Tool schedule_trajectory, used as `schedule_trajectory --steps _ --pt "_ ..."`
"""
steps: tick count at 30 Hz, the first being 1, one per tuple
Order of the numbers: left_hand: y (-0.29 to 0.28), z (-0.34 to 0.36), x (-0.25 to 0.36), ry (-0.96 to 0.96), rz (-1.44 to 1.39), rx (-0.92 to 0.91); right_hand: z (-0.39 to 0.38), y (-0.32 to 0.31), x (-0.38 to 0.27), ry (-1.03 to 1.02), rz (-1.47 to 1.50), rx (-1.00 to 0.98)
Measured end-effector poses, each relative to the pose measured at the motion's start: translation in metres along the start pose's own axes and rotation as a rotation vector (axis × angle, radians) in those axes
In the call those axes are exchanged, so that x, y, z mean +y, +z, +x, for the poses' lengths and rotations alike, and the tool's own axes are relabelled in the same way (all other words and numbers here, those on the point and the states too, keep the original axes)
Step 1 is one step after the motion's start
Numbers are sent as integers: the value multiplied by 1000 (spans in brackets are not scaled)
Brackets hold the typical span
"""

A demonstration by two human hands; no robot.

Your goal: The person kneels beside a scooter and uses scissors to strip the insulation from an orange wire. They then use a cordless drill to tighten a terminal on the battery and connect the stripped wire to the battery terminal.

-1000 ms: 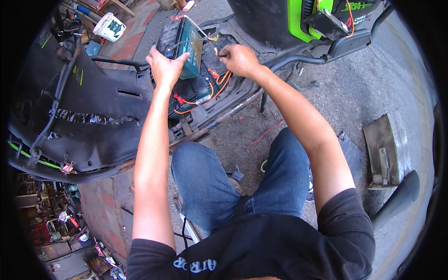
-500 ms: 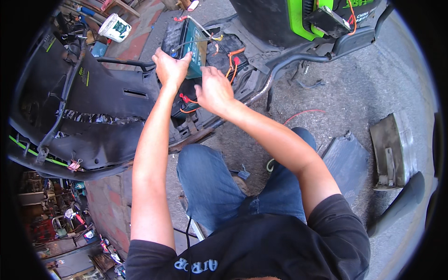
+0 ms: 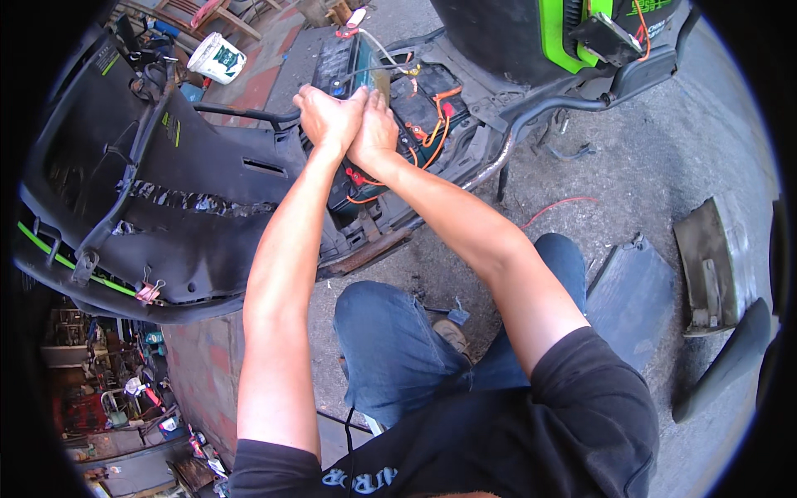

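Observation:
A battery [image 3: 336, 60] with a dark face and a teal side stands raised above the open battery bay of an electric scooter [image 3: 220, 153]. My left hand [image 3: 329, 119] is closed over its near end, fingers on the dark face. Close beside it, my right hand [image 3: 375, 137] presses against the teal side near the same end; its fingertips are partly hidden. A grey lead [image 3: 378, 47] with a red terminal cap runs from the far end. Other batteries [image 3: 436, 83] sit in the bay, joined by orange wires [image 3: 442, 124] with red caps.
The black seat section [image 3: 490, 33] and a bent frame tube [image 3: 519, 124] border the bay. A white bucket [image 3: 217, 58] stands far left. Flat panels [image 3: 635, 290] and a worn metal piece [image 3: 712, 266] lie at right. Cluttered shelves [image 3: 108, 398] are at lower left.
My right hand has moved up and left, from the battery's lower edge to beside my left hand. The whole view has shifted, putting the scooter slightly further right and lower.

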State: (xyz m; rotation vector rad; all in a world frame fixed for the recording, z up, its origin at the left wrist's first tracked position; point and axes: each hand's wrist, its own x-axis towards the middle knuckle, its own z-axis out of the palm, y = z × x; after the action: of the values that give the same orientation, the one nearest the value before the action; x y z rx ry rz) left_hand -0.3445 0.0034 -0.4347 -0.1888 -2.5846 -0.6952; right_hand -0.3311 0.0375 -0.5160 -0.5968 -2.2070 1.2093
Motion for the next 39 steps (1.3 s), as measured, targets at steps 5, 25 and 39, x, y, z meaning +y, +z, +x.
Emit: schedule_trajectory --steps 5,25,39 --pt "-15 12 -6 161 152 68 2 11 -16 -2 147 -99" --pt "-11 -4 -40 191 183 144 28 -39 -17 427 1382 -244" --pt "34 -18 -25 256 224 454 53 -70 -17 -141 150 78"
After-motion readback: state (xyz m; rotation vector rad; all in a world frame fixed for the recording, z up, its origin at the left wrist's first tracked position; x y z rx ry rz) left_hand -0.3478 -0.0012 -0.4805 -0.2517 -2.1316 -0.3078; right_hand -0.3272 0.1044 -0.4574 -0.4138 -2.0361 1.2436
